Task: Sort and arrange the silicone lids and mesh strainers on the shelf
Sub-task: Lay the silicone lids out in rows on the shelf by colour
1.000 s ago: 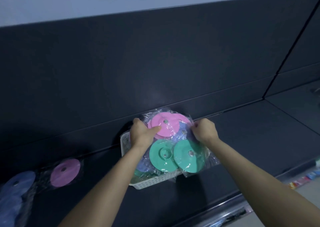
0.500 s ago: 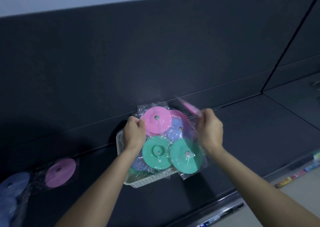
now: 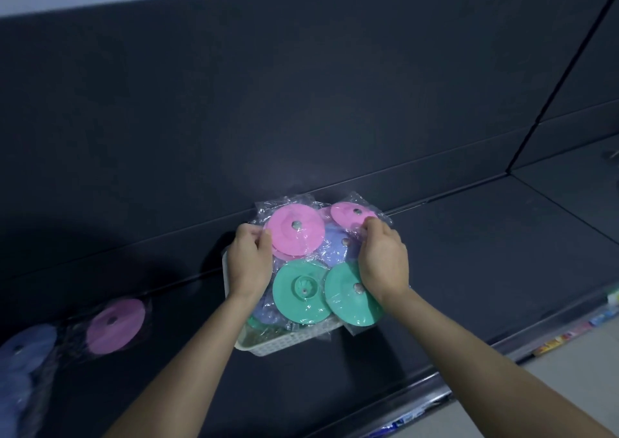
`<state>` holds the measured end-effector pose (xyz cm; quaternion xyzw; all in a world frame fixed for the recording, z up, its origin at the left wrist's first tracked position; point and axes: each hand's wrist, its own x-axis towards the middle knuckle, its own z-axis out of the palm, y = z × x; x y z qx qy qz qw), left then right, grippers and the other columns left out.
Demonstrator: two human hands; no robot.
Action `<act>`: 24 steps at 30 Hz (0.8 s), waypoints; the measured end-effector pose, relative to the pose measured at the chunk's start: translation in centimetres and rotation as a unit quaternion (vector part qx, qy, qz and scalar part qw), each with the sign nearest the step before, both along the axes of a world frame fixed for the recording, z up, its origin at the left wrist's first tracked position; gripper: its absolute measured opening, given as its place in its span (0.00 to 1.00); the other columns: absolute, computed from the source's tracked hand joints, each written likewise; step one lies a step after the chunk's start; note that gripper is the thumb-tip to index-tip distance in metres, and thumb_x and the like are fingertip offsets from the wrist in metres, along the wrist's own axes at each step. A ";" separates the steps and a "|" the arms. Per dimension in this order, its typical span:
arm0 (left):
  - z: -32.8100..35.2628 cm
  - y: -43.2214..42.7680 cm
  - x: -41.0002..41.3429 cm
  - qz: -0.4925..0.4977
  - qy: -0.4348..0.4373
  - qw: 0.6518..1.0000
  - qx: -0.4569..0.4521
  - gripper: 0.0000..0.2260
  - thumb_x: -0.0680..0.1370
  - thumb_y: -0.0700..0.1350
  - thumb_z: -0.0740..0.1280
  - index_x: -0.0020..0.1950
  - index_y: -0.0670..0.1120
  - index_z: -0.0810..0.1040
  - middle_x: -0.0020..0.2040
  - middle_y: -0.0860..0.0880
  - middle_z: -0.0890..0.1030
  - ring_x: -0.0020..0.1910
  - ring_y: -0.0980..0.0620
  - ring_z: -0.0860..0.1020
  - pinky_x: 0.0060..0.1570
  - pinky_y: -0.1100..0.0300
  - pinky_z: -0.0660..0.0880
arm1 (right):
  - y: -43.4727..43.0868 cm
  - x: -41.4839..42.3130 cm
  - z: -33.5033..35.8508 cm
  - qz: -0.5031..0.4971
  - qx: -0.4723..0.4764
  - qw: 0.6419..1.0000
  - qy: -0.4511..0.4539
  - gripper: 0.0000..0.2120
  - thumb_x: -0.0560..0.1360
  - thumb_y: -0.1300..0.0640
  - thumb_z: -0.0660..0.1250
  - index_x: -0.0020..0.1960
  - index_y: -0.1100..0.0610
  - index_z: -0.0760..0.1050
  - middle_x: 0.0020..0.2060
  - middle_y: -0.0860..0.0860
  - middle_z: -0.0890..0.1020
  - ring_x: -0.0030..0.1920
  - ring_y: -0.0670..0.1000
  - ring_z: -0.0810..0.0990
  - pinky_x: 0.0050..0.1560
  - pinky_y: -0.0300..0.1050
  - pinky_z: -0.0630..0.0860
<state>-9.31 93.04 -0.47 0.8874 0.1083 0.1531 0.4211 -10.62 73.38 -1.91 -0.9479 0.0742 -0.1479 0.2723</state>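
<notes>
right hand lowered, fingers pinching small pink lid over basket

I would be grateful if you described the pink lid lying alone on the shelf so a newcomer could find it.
Start at the white basket in the middle of the dark shelf. Follow the shelf leftwards to a pink lid lying in clear wrap outside the basket. Unlike the basket's pink lids, it lies singly, with only blue lids further left.
</notes>
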 end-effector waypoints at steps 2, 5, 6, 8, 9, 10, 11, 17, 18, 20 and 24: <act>0.2 -0.2 -0.3 -0.004 -0.004 1.000 0.009 0.07 0.79 0.45 0.63 0.52 0.41 0.71 0.41 0.49 0.77 0.44 0.44 0.78 0.47 0.51 0.75 | -0.1 0.3 -0.2 -0.001 -0.021 1.000 0.006 0.10 0.75 0.59 0.55 0.52 0.62 0.71 0.51 0.59 0.79 0.49 0.62 0.72 0.43 0.51 0.64; 0.3 -0.2 -1.1 -0.025 -0.011 0.998 0.058 0.13 0.77 0.47 0.67 0.53 0.41 0.68 0.36 0.52 0.74 0.40 0.46 0.77 0.45 0.51 0.75 | -0.2 0.2 -0.5 -0.002 -0.060 0.998 0.002 0.07 0.75 0.63 0.58 0.51 0.61 0.72 0.51 0.58 0.79 0.48 0.61 0.72 0.42 0.48 0.61; 0.3 -0.1 -1.3 -0.030 -0.008 0.998 0.063 0.13 0.77 0.48 0.67 0.53 0.41 0.68 0.35 0.54 0.73 0.38 0.50 0.76 0.42 0.53 0.74 | -0.3 0.1 -0.5 -0.002 -0.067 0.998 -0.002 0.07 0.75 0.64 0.59 0.51 0.61 0.72 0.52 0.58 0.79 0.47 0.61 0.72 0.41 0.48 0.61; 0.2 0.1 -1.5 -0.035 0.012 0.998 0.055 0.12 0.77 0.47 0.68 0.51 0.42 0.68 0.33 0.55 0.73 0.34 0.58 0.74 0.34 0.62 0.69 | -0.4 -0.3 -0.6 0.003 -0.077 0.997 0.001 0.08 0.74 0.65 0.58 0.53 0.61 0.72 0.53 0.57 0.78 0.48 0.61 0.72 0.41 0.48 0.62; 0.1 0.3 -1.4 -0.034 0.020 0.998 0.045 0.11 0.77 0.46 0.68 0.50 0.42 0.68 0.33 0.54 0.74 0.34 0.59 0.74 0.32 0.66 0.67 | -0.4 -0.5 -0.5 0.008 -0.080 0.997 0.008 0.08 0.75 0.65 0.58 0.53 0.61 0.72 0.54 0.57 0.78 0.48 0.60 0.72 0.41 0.47 0.63; 0.0 0.4 -1.3 -0.031 0.024 0.999 0.029 0.10 0.77 0.46 0.68 0.50 0.43 0.69 0.33 0.52 0.76 0.34 0.57 0.75 0.33 0.67 0.67 | -0.5 -0.7 -0.4 0.013 -0.079 0.997 0.014 0.08 0.75 0.64 0.58 0.54 0.61 0.71 0.54 0.57 0.77 0.49 0.60 0.72 0.41 0.47 0.63; -0.1 0.6 -1.1 -0.026 0.028 0.999 0.007 0.09 0.77 0.45 0.68 0.48 0.42 0.70 0.33 0.49 0.77 0.35 0.54 0.76 0.34 0.66 0.68 | -0.6 -0.8 -0.2 0.017 -0.073 0.997 0.021 0.08 0.76 0.63 0.58 0.54 0.61 0.71 0.54 0.56 0.76 0.49 0.59 0.72 0.40 0.47 0.64; 0.6 1.4 -0.7 0.007 0.023 0.998 -0.059 0.05 0.78 0.39 0.63 0.43 0.41 0.72 0.38 0.48 0.76 0.37 0.50 0.74 0.34 0.61 0.68 | -0.9 0.6 1.4 -0.027 0.107 0.994 -0.020 0.04 0.75 0.65 0.59 0.47 0.58 0.71 0.47 0.55 0.76 0.41 0.58 0.74 0.39 0.46 0.65; 0.7 1.7 -0.7 0.016 0.019 0.998 -0.060 0.04 0.78 0.38 0.62 0.43 0.41 0.71 0.38 0.48 0.76 0.37 0.51 0.73 0.33 0.62 0.67 | -0.9 0.9 1.8 -0.046 0.153 0.987 -0.034 0.04 0.76 0.65 0.59 0.44 0.58 0.70 0.45 0.54 0.77 0.41 0.56 0.74 0.39 0.45 0.65; 0.7 2.5 -0.5 0.036 0.015 0.996 -0.079 0.06 0.78 0.37 0.62 0.41 0.43 0.70 0.39 0.47 0.75 0.38 0.50 0.73 0.35 0.59 0.68 | -0.8 1.1 2.5 -0.069 0.221 0.971 -0.059 0.08 0.78 0.64 0.57 0.41 0.58 0.70 0.41 0.53 0.77 0.41 0.54 0.74 0.39 0.43 0.65; 0.8 4.2 -0.5 0.058 -0.003 0.986 -0.158 0.08 0.76 0.37 0.62 0.39 0.46 0.68 0.42 0.40 0.78 0.39 0.44 0.77 0.41 0.48 0.76 | 0.8 0.4 4.6 -0.069 0.290 0.946 -0.129 0.10 0.80 0.63 0.56 0.40 0.60 0.69 0.36 0.50 0.75 0.36 0.48 0.70 0.34 0.36 0.64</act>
